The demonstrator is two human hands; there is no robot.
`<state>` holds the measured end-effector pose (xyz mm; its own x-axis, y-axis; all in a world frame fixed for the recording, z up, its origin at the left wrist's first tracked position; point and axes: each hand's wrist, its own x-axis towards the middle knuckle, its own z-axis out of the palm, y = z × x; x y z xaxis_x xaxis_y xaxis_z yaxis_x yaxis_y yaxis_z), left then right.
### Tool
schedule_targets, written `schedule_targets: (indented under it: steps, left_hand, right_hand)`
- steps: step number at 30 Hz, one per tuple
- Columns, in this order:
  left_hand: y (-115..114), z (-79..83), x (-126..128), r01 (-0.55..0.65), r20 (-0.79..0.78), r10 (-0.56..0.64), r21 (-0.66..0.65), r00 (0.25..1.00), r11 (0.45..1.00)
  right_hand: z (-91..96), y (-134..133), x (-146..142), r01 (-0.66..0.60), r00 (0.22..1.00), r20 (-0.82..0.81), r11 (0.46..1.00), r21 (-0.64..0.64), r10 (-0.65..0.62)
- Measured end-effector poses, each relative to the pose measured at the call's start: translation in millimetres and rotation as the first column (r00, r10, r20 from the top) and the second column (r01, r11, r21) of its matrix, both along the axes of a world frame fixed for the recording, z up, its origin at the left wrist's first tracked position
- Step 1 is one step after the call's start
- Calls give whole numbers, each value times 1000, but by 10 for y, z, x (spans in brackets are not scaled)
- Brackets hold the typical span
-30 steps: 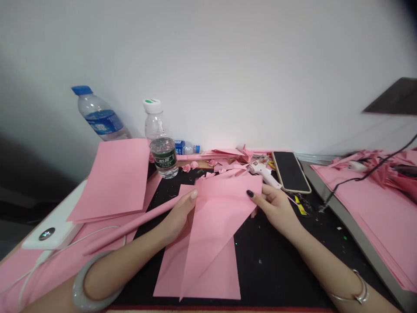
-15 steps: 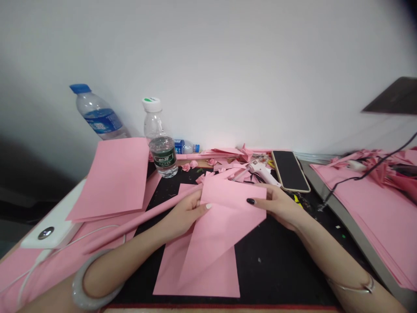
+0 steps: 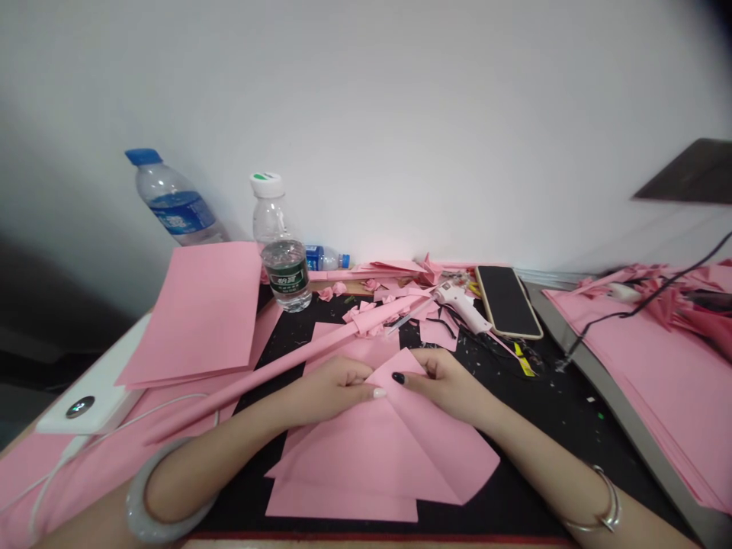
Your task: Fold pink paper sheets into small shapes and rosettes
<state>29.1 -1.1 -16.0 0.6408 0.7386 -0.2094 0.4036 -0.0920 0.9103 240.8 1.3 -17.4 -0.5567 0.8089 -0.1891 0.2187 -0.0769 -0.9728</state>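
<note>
Now pinching the pink sheet (image 3: pixel 366 450) by its far corner, grasping one side of that point with the left hand (image 3: pixel 329 390) and the other with the right hand (image 3: pixel 451 387), and laying both thumbs on top of the paper. Bringing the hands in close together, in contrast to half a second ago, when holding the sheet wide apart along a broad far edge. Swinging the paper to a new angle too, pointing a corner away towards the wall (image 3: pixel 435 137) and fanning the rest out towards the near side. Showing a crease now, running from near the thumbs down to the near right, and lifting a flap beyond it. Apparently shaping that corner rather than merely steadying the paper, though hiding the underside from view. Hanging partly over the lower sheet (image 3: pixel 343 509), lying on the black mat (image 3: pixel 503 496). Opening up the view behind as well, baring a pink scrap (image 3: pixel 439 334) just beside the glue gun (image 3: pixel 466 309). Otherwise leaving the phone (image 3: pixel 508 300), the white-capped bottle (image 3: pixel 287 267) and the long pink tube (image 3: pixel 252 385) in much the same spots.
</note>
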Motion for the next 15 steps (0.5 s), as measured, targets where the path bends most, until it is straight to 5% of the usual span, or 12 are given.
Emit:
schedule_targets:
  steps: [6, 11, 15]
  left_hand:
    - [18, -52, -26, 18, 8, -18, -14, 1000, 1000]
    - [19, -84, -25, 133, 25, -135, 68, 991, 989]
    - [2, -100, -12, 92, 23, -95, 87, 995, 992]
  right_hand:
    - [44, -3, 11, -30, 999, 23, 999, -41, 31]
    - [43, -22, -62, -4, 990, 142, 990, 144, -16]
    - [26, -60, -93, 38, 982, 166, 947, 318, -95]
